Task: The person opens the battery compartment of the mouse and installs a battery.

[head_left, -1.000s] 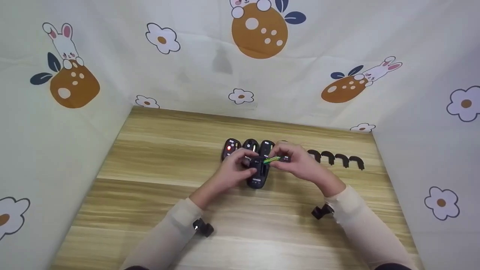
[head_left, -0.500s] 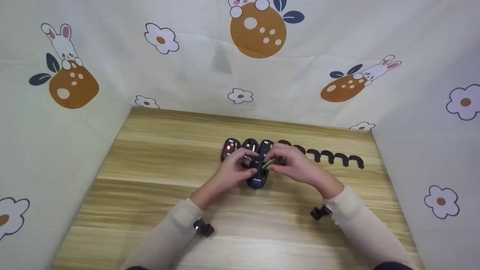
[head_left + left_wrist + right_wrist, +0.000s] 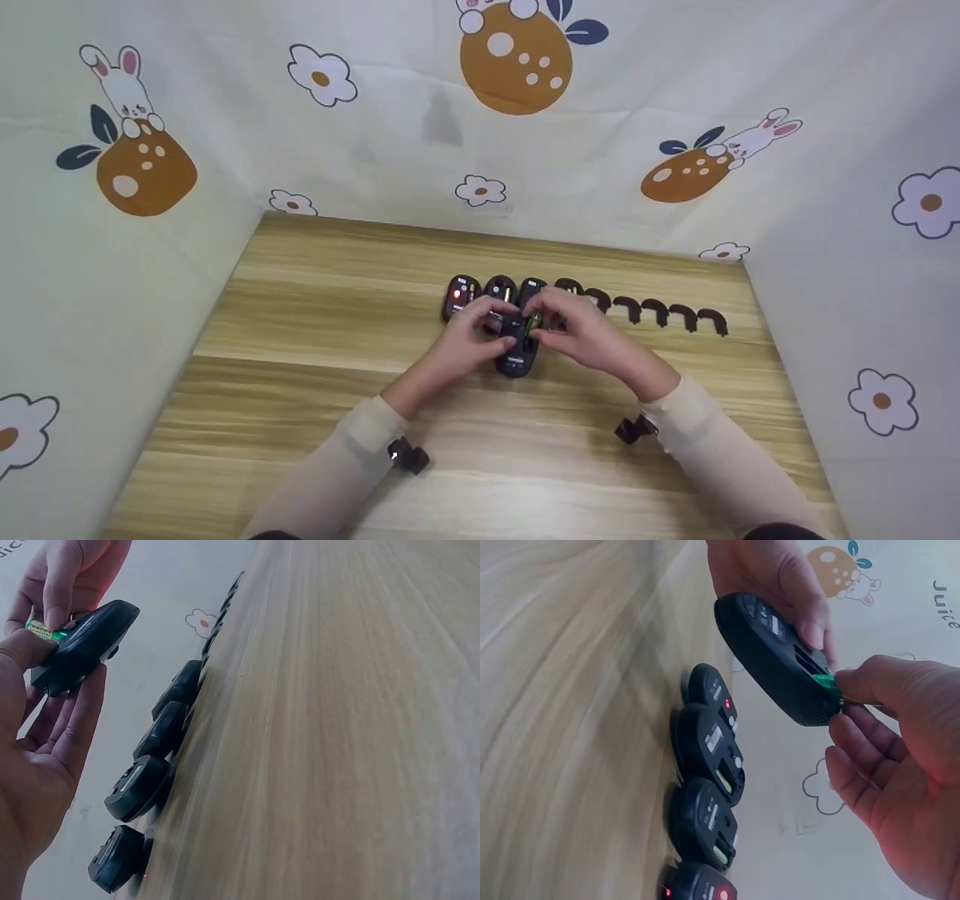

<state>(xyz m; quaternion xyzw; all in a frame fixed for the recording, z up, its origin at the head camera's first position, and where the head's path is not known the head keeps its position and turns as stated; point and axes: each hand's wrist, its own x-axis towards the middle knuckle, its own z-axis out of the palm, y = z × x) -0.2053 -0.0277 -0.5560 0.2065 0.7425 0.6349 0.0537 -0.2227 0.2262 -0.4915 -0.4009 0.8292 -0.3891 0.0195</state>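
A black computer mouse [image 3: 515, 361] is held bottom side up above the table by my left hand [image 3: 474, 334], with fingers and thumb on its sides. My right hand [image 3: 576, 326] pinches a green battery [image 3: 533, 324] at the mouse's open battery slot. In the right wrist view, one end of the battery [image 3: 825, 681] meets the slot near the ribbed end of the mouse [image 3: 769, 664], and the rest is partly hidden by the thumb. The left wrist view shows the battery [image 3: 43, 631] between the two hands.
Several black mice [image 3: 460, 298] lie bottom up in a row behind the hands. Some have batteries in their slots, and red lights glow on two. Several curved black battery covers [image 3: 655, 312] continue the row rightward. A printed cloth [image 3: 390, 150] walls the wooden table [image 3: 300, 315].
My right hand has moved slightly left and turned the battery from slanting across the mouse to nearly in line with its slot. My left hand and the mouse have stayed almost still.
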